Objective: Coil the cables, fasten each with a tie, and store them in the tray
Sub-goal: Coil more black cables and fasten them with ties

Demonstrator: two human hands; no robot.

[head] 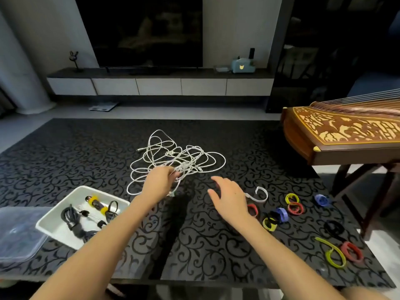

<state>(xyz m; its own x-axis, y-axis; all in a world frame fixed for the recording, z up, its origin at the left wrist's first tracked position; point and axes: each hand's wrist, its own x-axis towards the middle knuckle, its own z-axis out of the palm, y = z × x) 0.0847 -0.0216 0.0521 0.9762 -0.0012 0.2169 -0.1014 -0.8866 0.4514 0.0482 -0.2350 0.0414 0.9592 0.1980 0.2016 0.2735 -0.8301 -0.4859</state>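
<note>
A tangle of white cables (173, 156) lies in loose loops on the middle of the black patterned table (86, 152). My left hand (160, 180) pinches a bunch of the strands at the tangle's near edge. My right hand (229, 198) hovers open just right of it, fingers spread, holding nothing. A white tray (56, 226) at the near left holds black coiled cables (73, 219) and a bundle with yellow ties (97, 204). Several coloured ties lie at the right: a white tie (260, 194), a red tie (295, 208), a blue tie (281, 215), a long yellow-green tie (334, 252).
A clear plastic lid (17, 232) lies left of the tray at the table's near left corner. A wooden zither (346, 133) on a stand juts in at the right. Beyond the table are a low TV cabinet (160, 85) and a dark screen.
</note>
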